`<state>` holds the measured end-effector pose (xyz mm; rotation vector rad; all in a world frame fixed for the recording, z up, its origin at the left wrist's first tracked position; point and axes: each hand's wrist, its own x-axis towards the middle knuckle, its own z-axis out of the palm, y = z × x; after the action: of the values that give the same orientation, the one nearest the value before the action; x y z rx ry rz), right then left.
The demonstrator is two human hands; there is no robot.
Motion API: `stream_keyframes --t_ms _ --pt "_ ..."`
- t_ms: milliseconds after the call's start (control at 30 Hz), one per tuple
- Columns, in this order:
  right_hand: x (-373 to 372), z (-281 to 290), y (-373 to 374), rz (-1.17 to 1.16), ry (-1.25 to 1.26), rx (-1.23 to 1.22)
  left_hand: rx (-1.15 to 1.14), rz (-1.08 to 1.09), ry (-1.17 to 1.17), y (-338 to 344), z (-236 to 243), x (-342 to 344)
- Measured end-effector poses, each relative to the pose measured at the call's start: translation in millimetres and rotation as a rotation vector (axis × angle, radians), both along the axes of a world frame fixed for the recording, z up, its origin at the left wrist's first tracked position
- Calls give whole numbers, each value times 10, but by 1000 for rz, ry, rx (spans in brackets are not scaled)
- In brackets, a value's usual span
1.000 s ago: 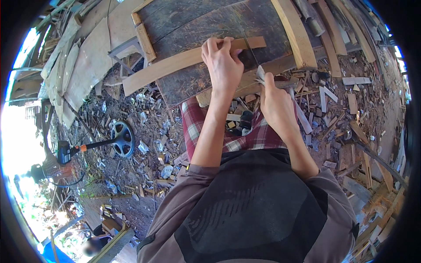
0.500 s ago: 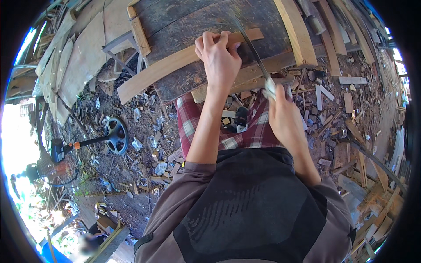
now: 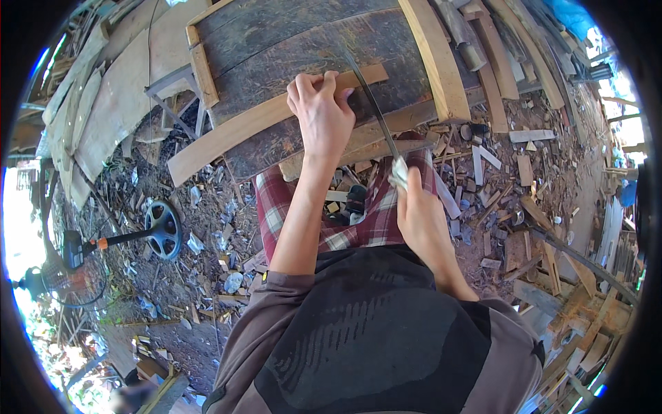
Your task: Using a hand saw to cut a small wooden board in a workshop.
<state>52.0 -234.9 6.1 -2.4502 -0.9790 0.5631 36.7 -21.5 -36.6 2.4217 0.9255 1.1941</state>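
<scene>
A long wooden plank (image 3: 234, 136) lies slanting across a dark, worn worktable (image 3: 296, 45), its left end jutting past the table's edge. My left hand (image 3: 322, 114) is closed over the plank right of its middle, fingers curled at the far edge and thumb toward the right. In my right hand (image 3: 419, 214) is a hand saw (image 3: 376, 107), held by a handle with something whitish around it. Its narrow-looking blade crosses the plank just right of my left thumb, pointing away from me. Whether it has cut into the wood I cannot tell.
A pale timber (image 3: 436, 65) runs along the table's right side, with more boards (image 3: 493, 83) stacked beyond it. Wood offcuts and scraps litter the ground. To the left stand a black fan (image 3: 74, 252) and a spoked black wheel (image 3: 163, 230) on a rod.
The whole view has shifted, so the table and hands sit lower and further left. Against the plank, my right hand and the saw have drawn back slightly toward me. My left hand keeps its hold.
</scene>
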Motion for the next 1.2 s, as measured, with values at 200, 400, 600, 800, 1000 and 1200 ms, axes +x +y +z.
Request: stream_keyframes --t_ms 200,400,600,800,1000,1200 --pt "297 -29 466 37 -46 114 -1 8 19 -2 26 -8" --pt "361 23 754 14 -127 65 -27 26 22 -57 11 40" --pt "82 -134 112 47 -99 41 -11 23 -4 -3 -32 0" --pt "247 45 539 48 -117 44 6 -18 22 -4 2 -57" --pt "402 32 774 42 -166 65 -21 -1 17 -66 3 27" --pt "32 -132 9 36 -172 15 49 29 11 -11 -30 9"
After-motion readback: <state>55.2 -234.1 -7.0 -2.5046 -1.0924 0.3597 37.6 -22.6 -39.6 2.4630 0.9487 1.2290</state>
